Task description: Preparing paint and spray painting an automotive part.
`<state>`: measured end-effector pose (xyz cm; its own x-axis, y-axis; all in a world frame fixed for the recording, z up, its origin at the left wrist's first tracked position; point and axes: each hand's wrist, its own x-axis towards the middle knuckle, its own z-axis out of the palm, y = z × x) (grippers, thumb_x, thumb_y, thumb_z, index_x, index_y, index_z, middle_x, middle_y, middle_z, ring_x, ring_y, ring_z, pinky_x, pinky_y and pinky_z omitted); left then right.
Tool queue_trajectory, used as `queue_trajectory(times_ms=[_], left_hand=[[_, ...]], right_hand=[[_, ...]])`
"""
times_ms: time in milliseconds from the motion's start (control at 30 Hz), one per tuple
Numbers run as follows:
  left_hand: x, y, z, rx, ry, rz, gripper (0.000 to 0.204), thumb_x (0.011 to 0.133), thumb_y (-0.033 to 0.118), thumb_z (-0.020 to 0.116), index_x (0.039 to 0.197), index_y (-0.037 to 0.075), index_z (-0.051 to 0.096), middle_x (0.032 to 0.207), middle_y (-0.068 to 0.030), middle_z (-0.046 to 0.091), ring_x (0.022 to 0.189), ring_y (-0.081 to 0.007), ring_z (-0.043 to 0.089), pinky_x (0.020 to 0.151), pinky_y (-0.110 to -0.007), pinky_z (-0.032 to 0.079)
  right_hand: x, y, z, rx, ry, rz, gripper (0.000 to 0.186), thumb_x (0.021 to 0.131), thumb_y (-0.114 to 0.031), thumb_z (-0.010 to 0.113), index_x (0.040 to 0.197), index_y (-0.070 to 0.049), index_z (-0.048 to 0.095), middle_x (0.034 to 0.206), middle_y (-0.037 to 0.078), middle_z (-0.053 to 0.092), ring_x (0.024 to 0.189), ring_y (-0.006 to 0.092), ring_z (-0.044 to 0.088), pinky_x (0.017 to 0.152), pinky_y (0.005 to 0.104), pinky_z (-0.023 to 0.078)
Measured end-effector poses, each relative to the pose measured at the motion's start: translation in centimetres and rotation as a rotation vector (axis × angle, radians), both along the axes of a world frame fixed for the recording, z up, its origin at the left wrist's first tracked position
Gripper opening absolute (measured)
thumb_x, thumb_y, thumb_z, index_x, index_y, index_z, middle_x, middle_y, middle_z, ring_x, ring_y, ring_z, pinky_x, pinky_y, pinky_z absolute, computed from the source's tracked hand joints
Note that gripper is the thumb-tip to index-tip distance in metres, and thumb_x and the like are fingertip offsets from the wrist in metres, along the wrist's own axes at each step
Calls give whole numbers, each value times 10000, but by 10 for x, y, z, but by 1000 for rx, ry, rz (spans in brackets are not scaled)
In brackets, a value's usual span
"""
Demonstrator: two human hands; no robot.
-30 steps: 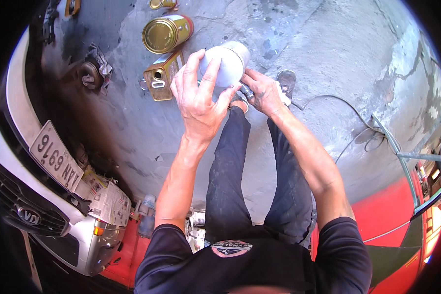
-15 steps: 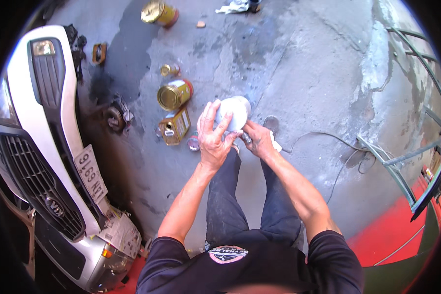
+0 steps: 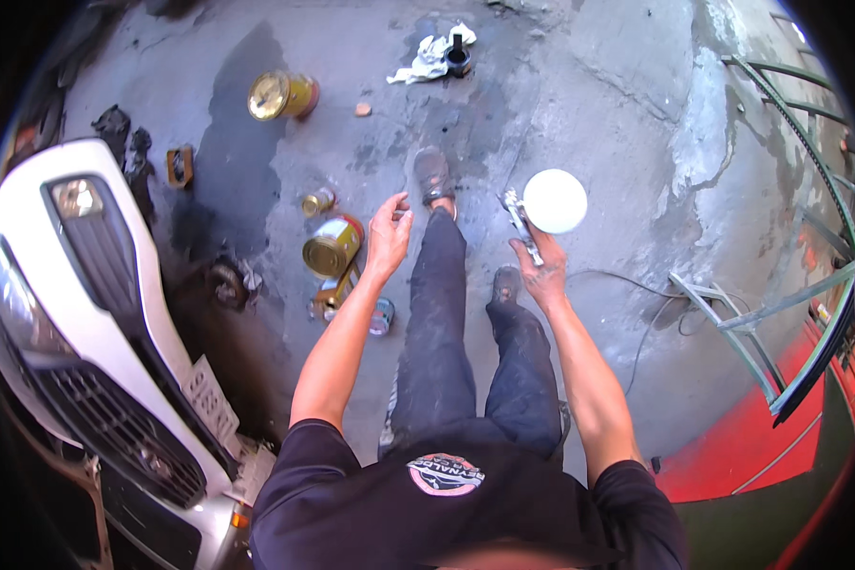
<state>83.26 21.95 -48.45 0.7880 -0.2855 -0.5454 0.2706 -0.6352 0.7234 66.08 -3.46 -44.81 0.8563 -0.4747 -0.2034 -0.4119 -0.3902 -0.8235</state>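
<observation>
My right hand [image 3: 542, 274] grips the metal handle of a paint spray gun [image 3: 522, 226] whose round white cup [image 3: 555, 200] sits at the top, to the right of my legs. My left hand [image 3: 389, 234] hangs free with its fingers apart, holding nothing, just above a gold tin can [image 3: 332, 246] lying on the concrete floor. I am standing, one shoe [image 3: 432, 175] stepped forward. A thin hose [image 3: 648, 328] curls over the floor to the right of my right arm.
A white car front with grille and headlight [image 3: 85, 275] fills the left side. More cans [image 3: 282, 95] lie ahead, a white rag with a black cup [image 3: 439, 55] sits at the top. Green metal frames [image 3: 779, 313] and a red surface [image 3: 741, 446] are on the right.
My left hand has come off the white cup and swung out to the left. The right hand now holds the spray gun alone, out to the right, and I have stood up higher.
</observation>
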Motion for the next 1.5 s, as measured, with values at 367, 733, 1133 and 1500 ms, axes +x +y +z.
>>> queue_trajectory(times_ms=[367, 733, 1133, 1500], left_hand=[[223, -81, -291, 445, -311, -507, 405, 886, 178, 632, 1263, 29, 627, 1194, -281, 642, 1108, -461, 639, 941, -562, 518], [311, -108, -478, 225, -828, -495, 315, 938, 229, 616, 1157, 11, 678, 1050, -280, 666, 1054, -458, 596, 949, -497, 477], [209, -71, -259, -175, 117, 154, 234, 951, 162, 743, 1104, -16, 749, 959, -32, 750, 842, -82, 651, 739, -248, 507], [103, -124, -198, -614, 592, 529, 264, 1029, 230, 669, 1131, -8, 718, 1005, -17, 724, 924, -85, 646, 812, -248, 506]], right_hand=[[128, -64, -137, 59, 101, -193, 502, 909, -112, 749, 1362, 60, 618, 1255, 226, 706, 1148, 342, 695, 995, 384, 506], [154, -48, -275, 160, 83, -202, 490, 935, -238, 777, 1295, 73, 659, 1181, 199, 732, 1106, 303, 696, 993, 373, 502], [169, -42, -209, 208, 101, 62, 495, 898, -185, 788, 1338, 1, 656, 1152, 172, 739, 985, 220, 698, 910, 330, 522], [156, -43, -191, 203, 104, 174, 472, 878, -189, 798, 1300, -9, 687, 1152, 172, 743, 1054, 294, 704, 977, 379, 504]])
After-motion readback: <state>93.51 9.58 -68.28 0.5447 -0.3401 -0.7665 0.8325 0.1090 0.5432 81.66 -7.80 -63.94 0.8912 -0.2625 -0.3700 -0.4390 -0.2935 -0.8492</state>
